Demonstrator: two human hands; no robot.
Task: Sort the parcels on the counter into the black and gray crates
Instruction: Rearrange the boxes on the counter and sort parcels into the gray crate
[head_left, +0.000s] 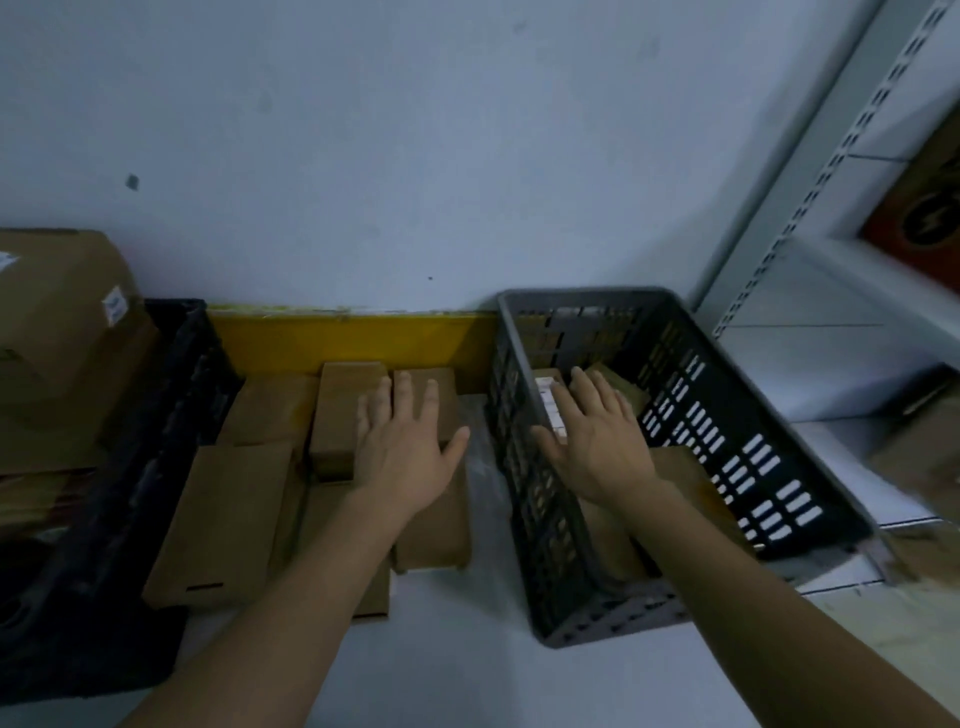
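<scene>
Left hand (402, 447) flat, fingers apart, on brown parcels (337, 415) mid-frame on bench; right hand (597, 436) open, empty, inside gray crate (727, 415). Black crate (171, 415) left. Curl grip round one box only, lift clear.

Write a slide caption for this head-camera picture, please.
Sorting parcels: left hand flat on cardboard parcels on the counter, right hand reaching open into the gray crate.

You can see two crates: one black crate (171, 415) and one gray crate (675, 441). About six brown parcels (228, 519) lie on the counter between them. Your two hands are out: left hand (402, 447), right hand (602, 441).
</scene>
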